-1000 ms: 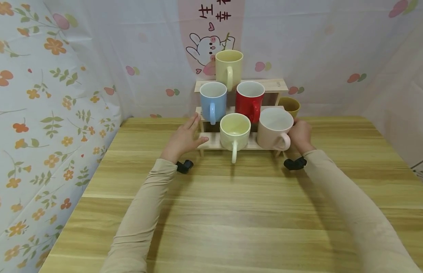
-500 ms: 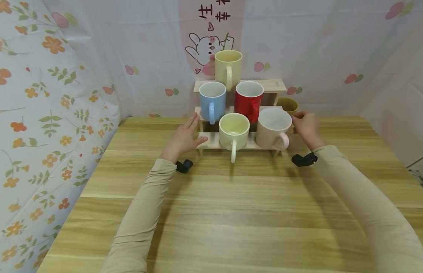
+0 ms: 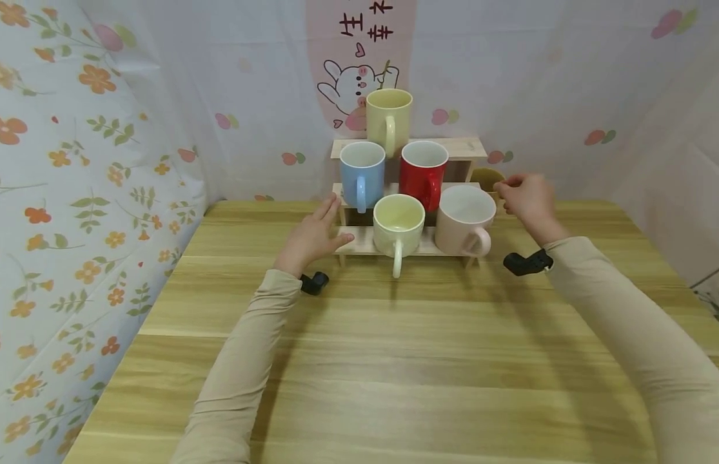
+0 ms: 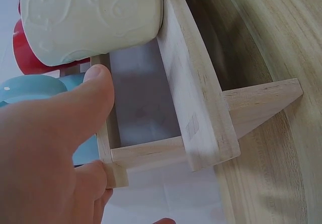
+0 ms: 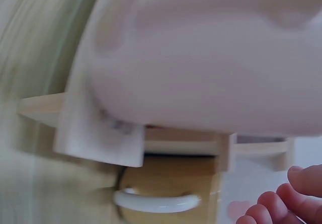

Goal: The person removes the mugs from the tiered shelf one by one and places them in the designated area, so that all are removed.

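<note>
A three-tier wooden rack (image 3: 359,241) carries several mugs. My left hand (image 3: 309,243) is at its left end, fingers extended along the middle tier's end and thumb over the gap between tiers, near the blue mug (image 3: 362,177). My right hand (image 3: 529,198) is raised to the right of the rack, fingers loosely curled around nothing. In the head view its fingertips are just right of the mustard mug (image 3: 485,177), which stands behind the rack, partly hidden. The right wrist view shows that mug's pale handle (image 5: 156,202) apart from the fingers. Nearby is the pale pink mug (image 3: 460,222).
A cream mug (image 3: 394,238) shares the lowest tier with the pink one. The red mug (image 3: 422,174) is on the middle tier, and a tall yellow mug (image 3: 385,122) tops the rack. A printed cloth (image 3: 266,96) hangs behind the wooden table (image 3: 394,361).
My right hand has come away from beside the pink mug, moving right and upward. My left hand stays at the rack's left end, and the mugs keep their places.
</note>
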`<state>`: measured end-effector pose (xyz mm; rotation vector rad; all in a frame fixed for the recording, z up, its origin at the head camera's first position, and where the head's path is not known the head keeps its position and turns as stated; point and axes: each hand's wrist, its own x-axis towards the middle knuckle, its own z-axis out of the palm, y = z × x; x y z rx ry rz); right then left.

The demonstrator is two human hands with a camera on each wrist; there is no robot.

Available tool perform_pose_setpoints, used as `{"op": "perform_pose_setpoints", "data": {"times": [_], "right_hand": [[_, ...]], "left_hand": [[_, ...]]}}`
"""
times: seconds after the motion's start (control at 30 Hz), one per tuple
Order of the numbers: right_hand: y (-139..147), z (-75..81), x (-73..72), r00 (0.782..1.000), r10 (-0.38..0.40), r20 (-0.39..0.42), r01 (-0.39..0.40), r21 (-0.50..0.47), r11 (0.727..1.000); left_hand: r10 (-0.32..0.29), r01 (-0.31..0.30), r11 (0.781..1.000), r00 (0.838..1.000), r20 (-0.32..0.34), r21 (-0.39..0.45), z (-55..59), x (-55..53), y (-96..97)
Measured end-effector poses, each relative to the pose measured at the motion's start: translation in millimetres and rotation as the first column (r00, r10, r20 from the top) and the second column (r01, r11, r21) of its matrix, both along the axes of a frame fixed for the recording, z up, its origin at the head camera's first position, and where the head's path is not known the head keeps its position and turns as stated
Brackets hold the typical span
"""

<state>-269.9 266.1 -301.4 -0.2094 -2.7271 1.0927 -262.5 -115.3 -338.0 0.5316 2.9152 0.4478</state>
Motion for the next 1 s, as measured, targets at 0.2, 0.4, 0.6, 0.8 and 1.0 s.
{"op": "perform_pose_setpoints", "data": {"times": [0.2,0.4,0.6,0.8,1.0], "right_hand": [[-6,21.7,1.6,1.0,0.002,-0.025,-0.001,0.03,1.0],[-14,35.0,2.6,1.0,0.004,-0.03,-0.001,0.083,0.997],[-26,46.4,1.0,1.0,0.005,0.003,-0.005,0.063,0.998],[-41,55.5,-3.6,1.0,0.007,0.025,-0.005,-0.057,0.998],[-55,62.4,-3.9,0.999,0.04,0.021,-0.036,-0.15,0.988]], "left_hand": [[0.005,-0.005,1.0,1.0,-0.002,0.012,-0.7,-0.8,1.7],[0.006,-0.006,1.0,1.0,-0.003,0.005,-0.4,-0.8,2.6],[0.012,-0.012,1.0,1.0,-0.005,0.005,0.2,1.0,4.3],[0.015,-0.015,1.0,1.0,-0.005,-0.002,1.4,2.0,5.4],[0.022,-0.022,1.0,1.0,0.009,-0.003,1.8,1.9,6.4]]}}
